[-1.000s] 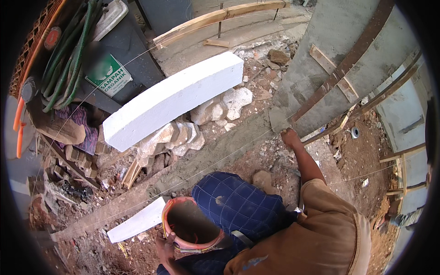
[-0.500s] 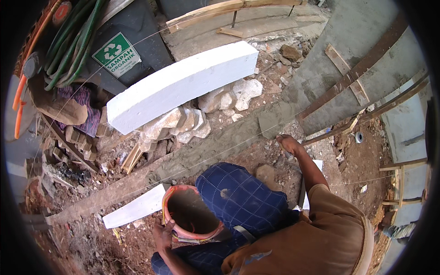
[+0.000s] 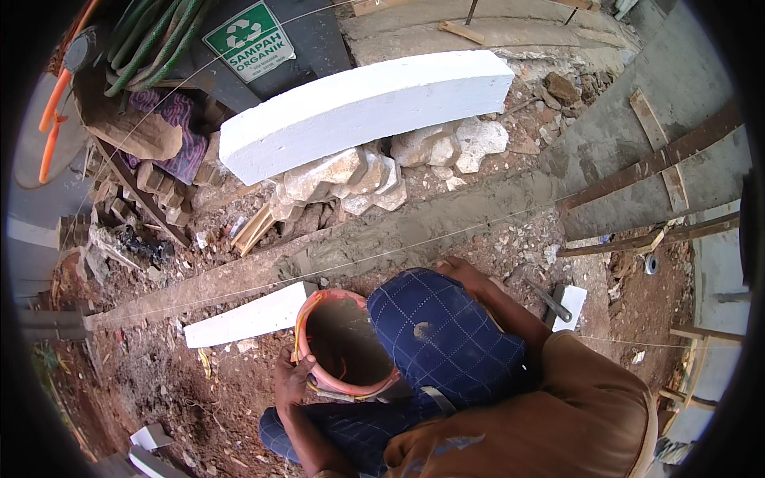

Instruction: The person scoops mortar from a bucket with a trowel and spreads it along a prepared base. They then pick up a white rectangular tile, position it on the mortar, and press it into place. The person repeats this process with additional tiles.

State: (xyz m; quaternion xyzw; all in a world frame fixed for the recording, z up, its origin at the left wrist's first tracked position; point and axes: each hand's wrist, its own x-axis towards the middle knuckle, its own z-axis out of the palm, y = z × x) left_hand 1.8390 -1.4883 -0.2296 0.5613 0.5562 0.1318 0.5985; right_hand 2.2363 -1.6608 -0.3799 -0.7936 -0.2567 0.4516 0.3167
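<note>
My left hand (image 3: 293, 371) grips the rim of the pinkish bucket (image 3: 317, 297) holding dark, murky contents. My right hand (image 3: 458, 275) is low beside my raised knee (image 3: 434, 327), near the wet mortar strip (image 3: 398, 244), fingers curled; what they hold is partly hidden. A grey long-handled tool (image 3: 550, 301) lies right of that hand, by a small white block (image 3: 570, 305). A long white wedge-shaped block (image 3: 239, 319) lies beside the bucket. A taut string crosses the mortar.
A curved white block (image 3: 362, 111) rests on broken stone chunks (image 3: 450, 143). Behind are a dark bin (image 3: 315, 48), green hose (image 3: 147, 40) and orange tool (image 3: 56, 111). Right stand grey curved panels (image 3: 598, 119) with battens (image 3: 661, 151); left is rubble (image 3: 127, 247).
My right hand has drawn back left and down from the mortar near the panel to beside my knee. My left hand stays on the bucket. The view has shifted.
</note>
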